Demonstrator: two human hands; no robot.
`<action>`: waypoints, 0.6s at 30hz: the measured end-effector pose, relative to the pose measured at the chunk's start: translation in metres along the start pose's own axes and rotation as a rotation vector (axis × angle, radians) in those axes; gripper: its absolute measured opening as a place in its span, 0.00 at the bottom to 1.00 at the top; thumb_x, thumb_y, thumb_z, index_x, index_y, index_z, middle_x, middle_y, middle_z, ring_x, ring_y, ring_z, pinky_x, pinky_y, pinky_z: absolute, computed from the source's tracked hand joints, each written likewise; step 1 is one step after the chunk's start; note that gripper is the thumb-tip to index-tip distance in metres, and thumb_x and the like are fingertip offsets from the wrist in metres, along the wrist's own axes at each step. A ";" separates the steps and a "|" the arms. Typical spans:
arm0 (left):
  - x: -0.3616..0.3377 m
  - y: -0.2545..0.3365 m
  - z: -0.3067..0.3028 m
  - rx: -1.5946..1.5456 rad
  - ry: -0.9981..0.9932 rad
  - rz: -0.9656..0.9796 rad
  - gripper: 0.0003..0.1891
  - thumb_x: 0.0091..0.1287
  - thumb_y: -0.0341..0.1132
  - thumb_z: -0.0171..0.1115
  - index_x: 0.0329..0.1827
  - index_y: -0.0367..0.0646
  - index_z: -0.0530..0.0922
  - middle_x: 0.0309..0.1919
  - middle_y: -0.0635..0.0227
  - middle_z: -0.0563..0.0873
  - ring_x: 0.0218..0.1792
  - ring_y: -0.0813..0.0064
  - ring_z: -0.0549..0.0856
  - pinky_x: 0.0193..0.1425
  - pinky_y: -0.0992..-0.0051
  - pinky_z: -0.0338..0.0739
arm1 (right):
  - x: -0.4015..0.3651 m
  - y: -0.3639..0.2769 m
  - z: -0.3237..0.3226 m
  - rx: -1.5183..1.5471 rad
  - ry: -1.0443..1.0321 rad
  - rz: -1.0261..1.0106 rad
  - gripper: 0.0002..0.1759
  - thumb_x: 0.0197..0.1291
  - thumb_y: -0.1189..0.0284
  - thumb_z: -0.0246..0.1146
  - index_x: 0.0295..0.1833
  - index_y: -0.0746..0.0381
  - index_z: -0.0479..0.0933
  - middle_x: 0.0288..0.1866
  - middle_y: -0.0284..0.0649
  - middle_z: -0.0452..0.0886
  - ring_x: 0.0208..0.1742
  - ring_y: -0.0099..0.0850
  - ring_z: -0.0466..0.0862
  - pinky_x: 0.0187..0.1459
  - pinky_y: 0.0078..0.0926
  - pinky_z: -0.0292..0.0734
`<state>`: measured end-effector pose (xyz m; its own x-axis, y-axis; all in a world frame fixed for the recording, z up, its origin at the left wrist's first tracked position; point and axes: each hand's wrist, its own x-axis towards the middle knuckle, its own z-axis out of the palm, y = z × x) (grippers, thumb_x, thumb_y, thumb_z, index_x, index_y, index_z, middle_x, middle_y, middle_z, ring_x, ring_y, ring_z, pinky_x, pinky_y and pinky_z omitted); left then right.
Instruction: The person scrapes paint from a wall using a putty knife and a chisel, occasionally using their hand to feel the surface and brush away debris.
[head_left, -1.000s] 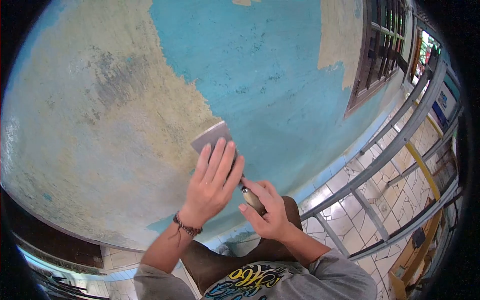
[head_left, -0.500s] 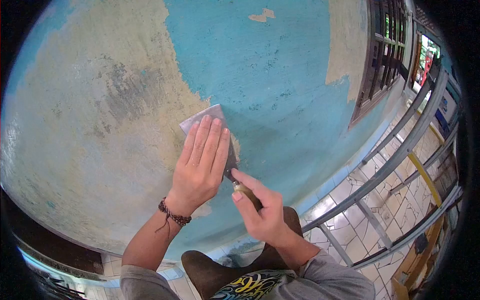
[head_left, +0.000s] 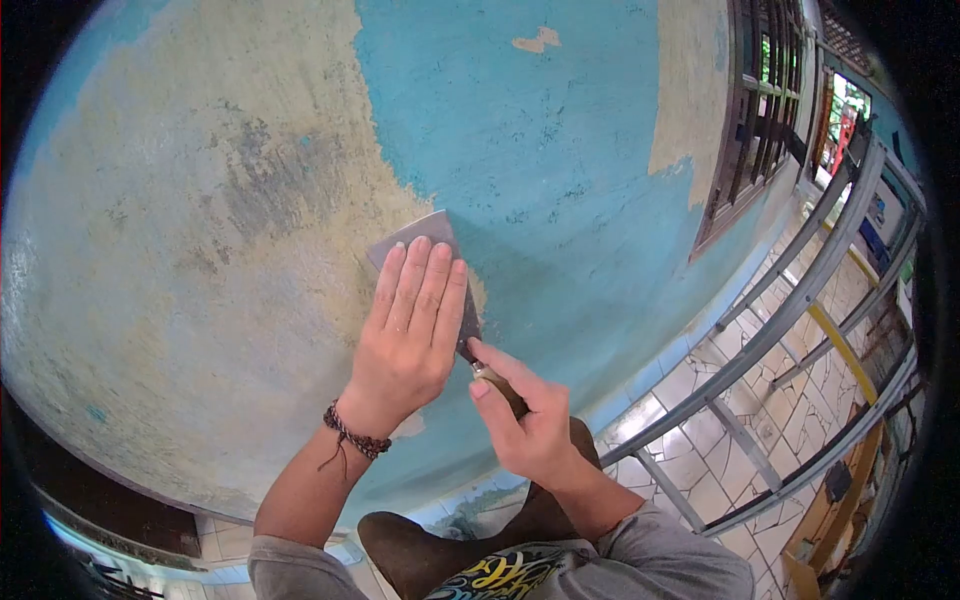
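Observation:
A wide-bladed paint scraper [head_left: 422,231] lies against the wall [head_left: 540,190], its blade at the edge between blue paint and bare beige plaster. My right hand [head_left: 525,415] is wrapped round the scraper's handle, with thumb and forefinger near the blade's neck. Flat on the blade rests my left hand [head_left: 410,320], fingers stretched out and close together, pointing up toward the blade's front edge. Those fingers cover most of the blade. A dark braided bracelet [head_left: 352,430] circles the left wrist.
A metal ladder [head_left: 760,345] with a yellow part stands at the right, over a floor of irregular tiles [head_left: 690,385]. A barred wooden window [head_left: 750,120] is at upper right. Wooden pieces [head_left: 835,500] lie at lower right. My knees are near the wall's base.
The view has shifted slightly, so the wall's patches appear a little further right. Both hands and the scraper keep nearly the same pose, with the blade slightly lower along the paint edge.

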<state>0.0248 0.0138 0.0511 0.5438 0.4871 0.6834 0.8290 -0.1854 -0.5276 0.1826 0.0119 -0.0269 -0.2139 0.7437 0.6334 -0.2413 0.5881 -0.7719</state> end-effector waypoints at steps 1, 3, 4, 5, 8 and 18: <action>0.001 0.001 0.000 -0.001 0.001 0.004 0.24 0.61 0.28 0.54 0.61 0.25 0.74 0.63 0.42 0.75 0.68 0.44 0.72 0.73 0.48 0.66 | 0.004 0.000 0.001 0.019 0.004 0.008 0.19 0.64 0.77 0.63 0.59 0.72 0.77 0.39 0.51 0.86 0.36 0.25 0.84 0.39 0.23 0.78; 0.011 -0.005 -0.002 -0.023 0.031 -0.028 0.27 0.56 0.22 0.54 0.63 0.27 0.73 0.65 0.45 0.75 0.69 0.46 0.72 0.73 0.48 0.67 | 0.015 -0.002 0.004 0.055 0.011 0.027 0.19 0.64 0.77 0.62 0.60 0.72 0.77 0.38 0.50 0.86 0.35 0.24 0.83 0.39 0.23 0.78; 0.015 -0.006 -0.004 -0.034 0.042 -0.049 0.30 0.53 0.18 0.54 0.64 0.28 0.73 0.65 0.47 0.75 0.69 0.47 0.72 0.72 0.49 0.67 | 0.013 -0.005 0.002 0.042 0.005 0.025 0.19 0.64 0.77 0.62 0.60 0.72 0.76 0.38 0.49 0.86 0.35 0.24 0.83 0.39 0.22 0.78; 0.012 -0.004 -0.005 -0.041 0.019 -0.038 0.27 0.56 0.22 0.54 0.62 0.27 0.74 0.64 0.45 0.76 0.68 0.46 0.73 0.72 0.49 0.67 | 0.012 -0.012 0.000 0.031 -0.002 0.020 0.19 0.64 0.78 0.62 0.60 0.72 0.76 0.38 0.49 0.85 0.35 0.24 0.83 0.39 0.22 0.78; 0.005 -0.001 -0.010 -0.034 -0.021 -0.019 0.24 0.60 0.29 0.55 0.59 0.25 0.75 0.62 0.43 0.77 0.66 0.45 0.74 0.72 0.48 0.67 | 0.007 -0.015 -0.003 0.003 -0.038 0.011 0.19 0.64 0.78 0.62 0.60 0.71 0.76 0.38 0.49 0.85 0.35 0.24 0.82 0.39 0.22 0.78; 0.005 -0.005 -0.010 -0.017 0.016 -0.046 0.24 0.57 0.27 0.57 0.58 0.27 0.77 0.60 0.45 0.78 0.66 0.47 0.75 0.72 0.50 0.68 | 0.007 -0.013 0.003 -0.051 -0.028 -0.063 0.19 0.65 0.77 0.62 0.60 0.71 0.76 0.36 0.47 0.85 0.35 0.23 0.82 0.39 0.23 0.78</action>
<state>0.0251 0.0085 0.0622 0.5072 0.4820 0.7144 0.8551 -0.1781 -0.4869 0.1809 0.0089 -0.0122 -0.2261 0.6961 0.6814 -0.2062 0.6495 -0.7319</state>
